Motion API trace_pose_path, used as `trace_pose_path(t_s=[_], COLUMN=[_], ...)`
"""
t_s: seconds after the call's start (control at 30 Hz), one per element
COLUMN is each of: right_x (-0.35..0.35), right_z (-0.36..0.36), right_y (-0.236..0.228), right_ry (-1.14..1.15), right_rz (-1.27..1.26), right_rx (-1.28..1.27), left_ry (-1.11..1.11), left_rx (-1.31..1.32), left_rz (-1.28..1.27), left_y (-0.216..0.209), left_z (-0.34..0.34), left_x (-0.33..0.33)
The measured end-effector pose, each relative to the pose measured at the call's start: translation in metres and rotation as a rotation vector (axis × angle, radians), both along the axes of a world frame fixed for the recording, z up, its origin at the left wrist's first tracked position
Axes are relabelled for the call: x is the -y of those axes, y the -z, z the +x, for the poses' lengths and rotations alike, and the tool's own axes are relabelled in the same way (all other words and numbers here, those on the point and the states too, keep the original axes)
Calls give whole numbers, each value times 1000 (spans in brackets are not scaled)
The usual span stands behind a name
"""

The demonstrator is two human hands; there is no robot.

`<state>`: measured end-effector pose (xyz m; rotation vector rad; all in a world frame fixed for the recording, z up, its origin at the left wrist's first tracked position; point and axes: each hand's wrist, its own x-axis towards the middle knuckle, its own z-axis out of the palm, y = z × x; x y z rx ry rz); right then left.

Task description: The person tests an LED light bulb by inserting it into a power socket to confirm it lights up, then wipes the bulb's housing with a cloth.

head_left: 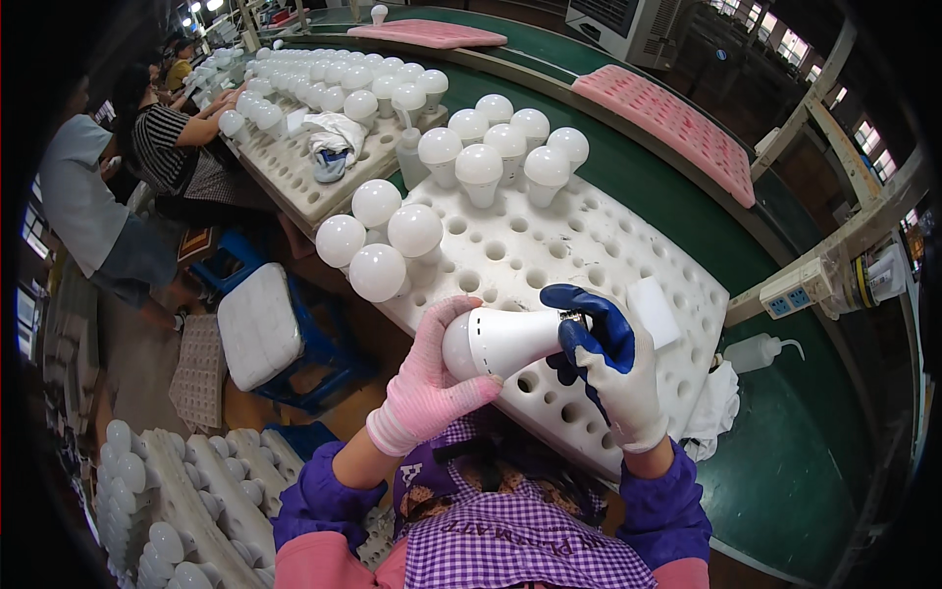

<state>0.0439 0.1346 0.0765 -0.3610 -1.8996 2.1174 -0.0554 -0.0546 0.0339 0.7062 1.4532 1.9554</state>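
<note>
A white light bulb (515,340) lies sideways between my two hands, above a white foam tray (589,236) full of round holes. My left hand (432,378), in a pink glove, is wrapped round the frosted dome end. My right hand (606,358), in a white glove with dark blue coated fingers, grips the metal screw base, its fingers bent round it. Beyond my left hand, several bulbs (378,272) stand dome up in the tray's left corner. Another group of bulbs (479,175) stands at its far end. A white foam block (653,312) lies beside my right hand.
A second foam tray (368,162) packed with bulbs stands at the far left, where people sit working. Pink foam trays (667,123) lie along the green table (785,442). A squeeze bottle (760,353) and white cloth (714,412) are at right; a blue stool (314,344) is at left.
</note>
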Motion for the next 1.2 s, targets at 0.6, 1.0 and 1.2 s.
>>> trace_pose_path(t_s=[0.6, 1.0, 1.2], right_x=[8, 17, 15], right_z=[1, 1, 3], right_y=[12, 7, 6], right_ry=[80, 111, 105], right_rz=[659, 526, 367], right_rx=[-285, -174, -192], left_ry=[-62, -22, 2], left_rx=[20, 135, 126], left_rz=[246, 224, 273], left_y=[9, 5, 9], left_z=[1, -1, -2], left_x=[1, 6, 6])
